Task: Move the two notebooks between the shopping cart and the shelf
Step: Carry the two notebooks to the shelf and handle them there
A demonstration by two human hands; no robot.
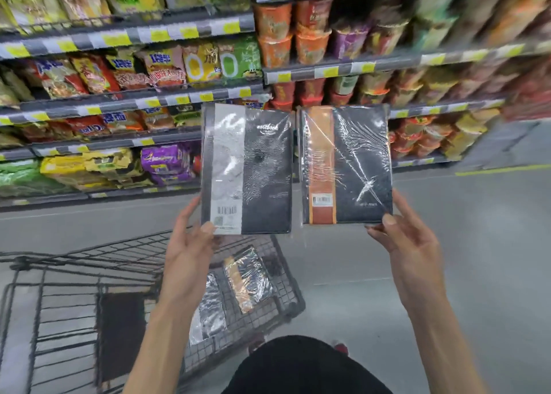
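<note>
Standing upright side by side, the grey-striped notebook and the orange-striped notebook rise above the grips, long edges vertical. The left hand pinches the grey one's lower left corner, and the right hand pinches the orange one's lower right corner. Both hang between the near cart and the far shelf.

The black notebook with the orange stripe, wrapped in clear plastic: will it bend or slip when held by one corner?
Probably stiff: the black notebook with the orange stripe stands flat though the right hand pinches only its lower corner. Possibly slippery: its wrinkled clear wrap is glossy. Likely light, since one pinch carries it.
</note>
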